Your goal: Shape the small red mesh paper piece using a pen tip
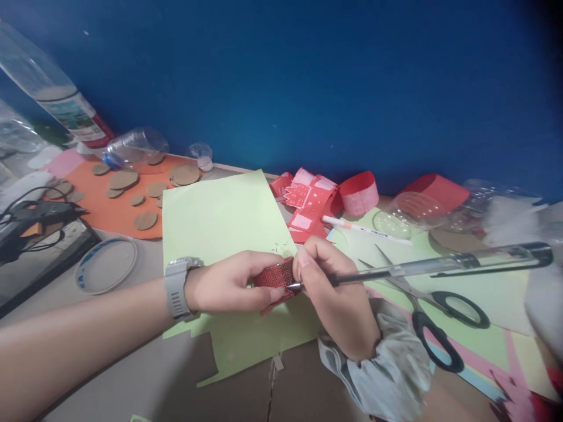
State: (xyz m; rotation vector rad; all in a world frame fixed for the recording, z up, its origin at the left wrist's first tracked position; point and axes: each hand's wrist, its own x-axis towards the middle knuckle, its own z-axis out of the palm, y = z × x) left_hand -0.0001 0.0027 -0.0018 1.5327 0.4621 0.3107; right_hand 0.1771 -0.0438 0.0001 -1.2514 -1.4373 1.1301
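Observation:
My left hand [240,282], with a grey watch [178,290] at the wrist, grips a small red-and-black checked piece [275,278] between thumb and fingers. A clear-barrelled ballpoint pen [440,262] lies through my closed right hand [332,281], its metal tip close to the checked piece. The right thumb and forefinger pinch together at that piece's right edge; what lies between them is mostly hidden. Under both hands is a pale green paper sheet [211,217] with a notched lower edge. A pale scrunchie [389,357] circles my right wrist.
Scissors [413,293] lie open at right, near a white marker [365,228]. Red paper pieces [308,199] stand behind. Cardboard discs [123,179] rest on orange paper [94,202]. A tape ring [107,265], glue gun [33,228] and plastic bottle [61,88] are left. A blue wall [281,88] closes the back.

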